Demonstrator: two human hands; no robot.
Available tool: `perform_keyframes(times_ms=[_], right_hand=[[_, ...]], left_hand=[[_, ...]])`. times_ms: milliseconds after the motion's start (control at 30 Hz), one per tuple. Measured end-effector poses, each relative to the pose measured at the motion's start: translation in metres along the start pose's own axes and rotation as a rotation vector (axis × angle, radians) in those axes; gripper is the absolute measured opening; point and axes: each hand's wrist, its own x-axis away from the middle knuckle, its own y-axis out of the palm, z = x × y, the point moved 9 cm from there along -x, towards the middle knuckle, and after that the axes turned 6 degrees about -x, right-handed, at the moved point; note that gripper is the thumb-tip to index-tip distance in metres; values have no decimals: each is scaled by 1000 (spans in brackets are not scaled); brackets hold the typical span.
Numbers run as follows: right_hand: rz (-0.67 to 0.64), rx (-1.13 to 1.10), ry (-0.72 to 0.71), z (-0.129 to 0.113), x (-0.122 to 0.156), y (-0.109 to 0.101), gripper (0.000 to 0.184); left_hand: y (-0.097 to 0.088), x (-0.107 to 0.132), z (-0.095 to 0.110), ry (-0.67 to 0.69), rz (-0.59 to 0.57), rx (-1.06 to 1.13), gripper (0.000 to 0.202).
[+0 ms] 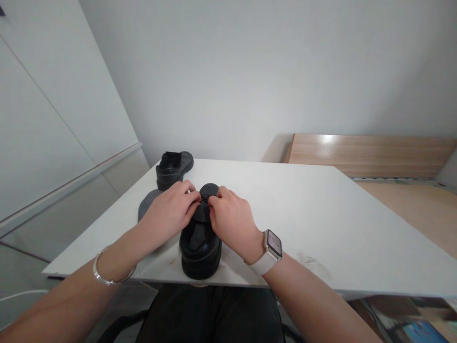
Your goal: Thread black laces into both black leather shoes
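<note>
A black shoe (200,250) stands on the white table (321,224) near its front edge, heel toward me. My left hand (169,212) and my right hand (232,221) meet over the shoe's top, fingers pinched together on its upper part near the laces; what exactly they pinch is hidden. A second black shoe (173,169) stands farther back at the left, untouched. A silver bracelet is on my left wrist and a watch with a white band on my right wrist.
A grey cloth or pad (146,205) lies on the table under my left hand. A wooden bench or bed frame (367,155) runs along the far wall at right. White cabinet panels stand at left.
</note>
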Motion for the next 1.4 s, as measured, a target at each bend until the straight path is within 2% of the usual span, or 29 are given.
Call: perform_keyframes(times_ms=[67, 133, 200, 267, 300, 333, 400, 467, 533, 600, 700, 767, 833, 933, 1033, 1167, 1267, 1400], right_hand=[[76, -70, -26, -4, -2, -13, 17], [155, -227, -34, -4, -8, -32, 16], [271, -481, -50, 2, -17, -57, 14], [442, -772, -94, 14, -27, -84, 13], [530, -904, -117, 23, -30, -96, 12], [602, -1015, -135, 31, -34, -104, 11], [659, -1159, -156, 43, -40, -110, 9], [614, -1227, -172, 44, -46, -108, 7], [539, -1243, -196, 36, -47, -103, 7], [502, -1196, -237, 23, -43, -105, 7], [522, -1042, -280, 7, -37, -115, 7], [528, -980, -276, 3, -36, -118, 8], [510, -1016, -275, 2, -37, -115, 7], [447, -1191, -264, 5, -40, -99, 3], [349, -1373, -222, 7, -40, -75, 13], [272, -1581, -185, 12, -41, -50, 15], [311, -1661, -162, 18, -41, -44, 13], [420, -1575, -188, 18, -38, -54, 8]], left_hand=[[-16, -1, 4, 24, 113, 132, 23], [-41, -3, -2, -22, 273, 381, 19], [-72, -1, -22, -100, 549, 675, 11], [-94, 3, -43, -123, 819, 929, 6], [-99, 4, -51, -116, 904, 1014, 7], [-101, 2, -57, -110, 939, 1067, 9], [-98, -3, -63, -123, 918, 1106, 12], [-93, -9, -61, -141, 848, 1095, 16], [-89, -13, -51, -129, 767, 1084, 23], [-90, -18, -36, -97, 693, 1068, 21], [-95, -23, -15, -69, 605, 1005, 10], [-96, -25, -8, -62, 551, 977, 13], [-96, -25, -7, -47, 524, 974, 14], [-95, -19, -15, -51, 579, 972, 13], [-93, -12, -24, -74, 668, 978, 11], [-89, -8, -24, -58, 711, 1012, 8], [-88, -9, -19, -18, 712, 1056, 9], [-89, -10, -16, -3, 718, 1070, 9]])
